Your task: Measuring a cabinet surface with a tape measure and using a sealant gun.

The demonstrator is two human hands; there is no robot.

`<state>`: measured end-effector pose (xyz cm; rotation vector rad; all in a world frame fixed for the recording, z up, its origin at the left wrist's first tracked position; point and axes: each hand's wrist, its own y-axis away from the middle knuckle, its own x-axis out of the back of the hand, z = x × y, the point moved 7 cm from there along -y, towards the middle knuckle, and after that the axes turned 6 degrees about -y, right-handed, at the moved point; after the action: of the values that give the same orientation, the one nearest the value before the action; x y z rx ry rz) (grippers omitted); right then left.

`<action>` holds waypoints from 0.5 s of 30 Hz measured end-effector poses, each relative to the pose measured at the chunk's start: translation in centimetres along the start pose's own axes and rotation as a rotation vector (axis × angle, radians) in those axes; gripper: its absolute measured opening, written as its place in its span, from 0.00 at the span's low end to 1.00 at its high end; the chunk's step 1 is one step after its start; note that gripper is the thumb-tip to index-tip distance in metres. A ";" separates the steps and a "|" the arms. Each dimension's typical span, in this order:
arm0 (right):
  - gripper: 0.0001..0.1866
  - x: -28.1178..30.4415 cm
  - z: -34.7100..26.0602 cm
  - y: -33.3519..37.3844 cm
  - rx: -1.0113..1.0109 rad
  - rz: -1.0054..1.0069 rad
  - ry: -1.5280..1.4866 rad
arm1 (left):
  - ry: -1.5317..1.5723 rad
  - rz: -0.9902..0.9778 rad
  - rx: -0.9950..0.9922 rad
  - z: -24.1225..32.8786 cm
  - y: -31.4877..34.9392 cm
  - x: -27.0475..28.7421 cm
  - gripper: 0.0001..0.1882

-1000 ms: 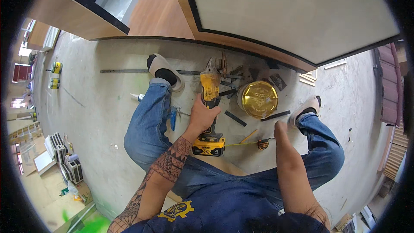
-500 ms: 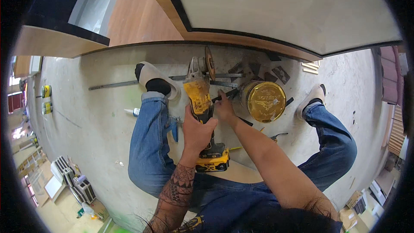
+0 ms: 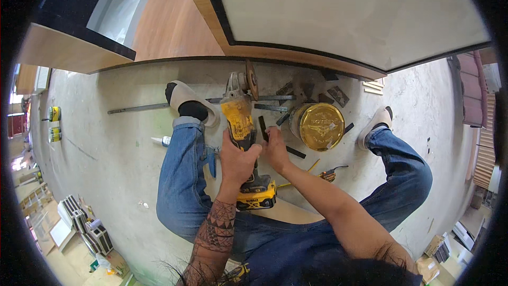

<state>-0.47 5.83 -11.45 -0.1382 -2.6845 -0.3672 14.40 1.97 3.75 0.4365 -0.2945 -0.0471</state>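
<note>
My left hand (image 3: 238,163) is wrapped round the grip of a yellow and black cordless angle grinder (image 3: 237,116). The grinder stands out away from me, its worn brown disc (image 3: 252,80) at the far end and its battery towards my lap. Close by on the right, my right hand (image 3: 276,150) pinches a short dark strip (image 3: 262,126) whose free end points away from me, beside the grinder body. The strip and disc look apart. A round tin with a gold lid (image 3: 321,127) stands right of that hand, with another dark strip (image 3: 296,152) on the floor before it.
A long metal bar (image 3: 138,108) lies across the floor by my left foot. Dark flat offcuts (image 3: 337,96) are scattered behind the tin. A wood-edged cabinet panel (image 3: 312,62) borders the far side. A white-nozzled tube (image 3: 165,141) lies left, and a small yellow-black tool (image 3: 328,175) lies right.
My right hand has drawn nearer to me, away from the tin, and the dark strip has turned to point away from me. My left hand still grips the grinder, almost unmoved.
</note>
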 end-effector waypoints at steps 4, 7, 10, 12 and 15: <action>0.25 6.7 -5.5 2.6 0.169 0.083 0.081 | -0.130 0.089 -0.135 0.8 -0.4 1.4 0.26; 0.25 13.6 -7.8 1.6 0.289 0.150 0.391 | -0.107 0.024 -0.107 0.3 -0.6 1.0 0.26; 0.22 18.7 -8.1 -0.4 0.367 0.259 0.568 | -0.118 -0.013 -0.102 -0.3 -1.0 0.0 0.26; 0.20 19.5 -6.5 -1.9 0.317 0.189 0.617 | -0.124 -0.061 -0.111 -0.8 -1.2 -1.7 0.26; 0.19 18.9 -4.7 -2.3 0.322 0.189 0.536 | -0.197 -0.107 -0.097 -2.0 -0.9 -2.9 0.27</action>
<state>-16.03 3.03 0.17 -0.1673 -2.1413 0.0836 12.17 2.29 0.89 0.3510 -0.4607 -0.2092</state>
